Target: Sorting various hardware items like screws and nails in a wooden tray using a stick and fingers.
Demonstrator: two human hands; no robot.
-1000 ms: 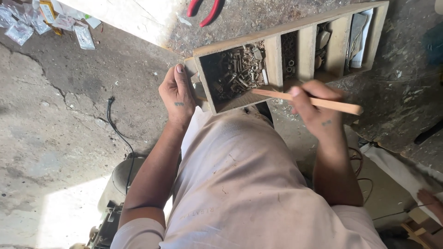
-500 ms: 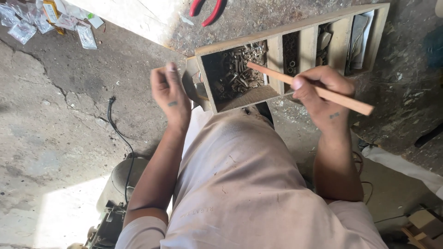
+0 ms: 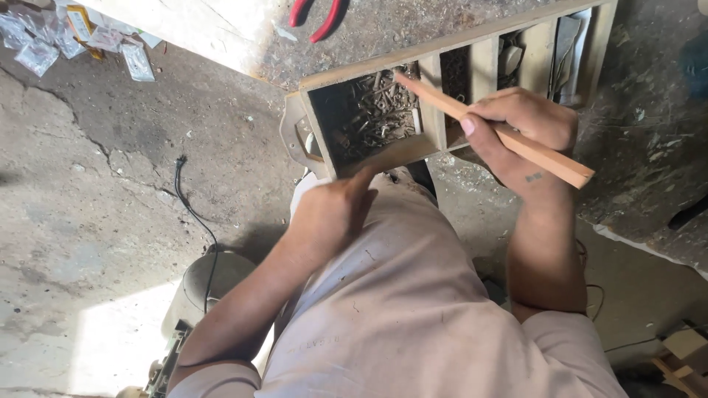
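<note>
Head view
Right hand (image 3: 520, 129): its grip is closing around a wooden stick (image 3: 501, 133), thumb on top and fingers wrapped beneath.
Wooden stick: it is slanting up to the left from that grip, its far tip reaching over the screw-filled compartment of the wooden tray (image 3: 413, 63); the other end is jutting out to the lower right.
Left hand (image 3: 332, 214): it is sitting just below the tray's near edge, fingers curled, holding nothing that shows; the index finger is pointing up at the tray's rim.
Screws (image 3: 372, 110): they are lying heaped in the compartment above the left hand.
Red pliers (image 3: 313, 15): they are lying on the table beyond the tray, well away from both hands.
Plastic bags (image 3: 44, 40): they are lying scattered on the floor far to the left.
</note>
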